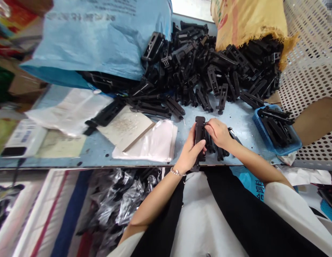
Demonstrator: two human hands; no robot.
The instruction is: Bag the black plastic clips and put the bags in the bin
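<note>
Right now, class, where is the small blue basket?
In the head view, the blue basket sits at the table's right end, just right of the right hand gripping a black part, and nearer than the pile of black parts.

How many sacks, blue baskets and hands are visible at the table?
Sacks: 2, a blue sack and a yellow sack
Blue basket: 1
Hands: 2, left hand and right hand, both on a black part
Total: 5
</note>
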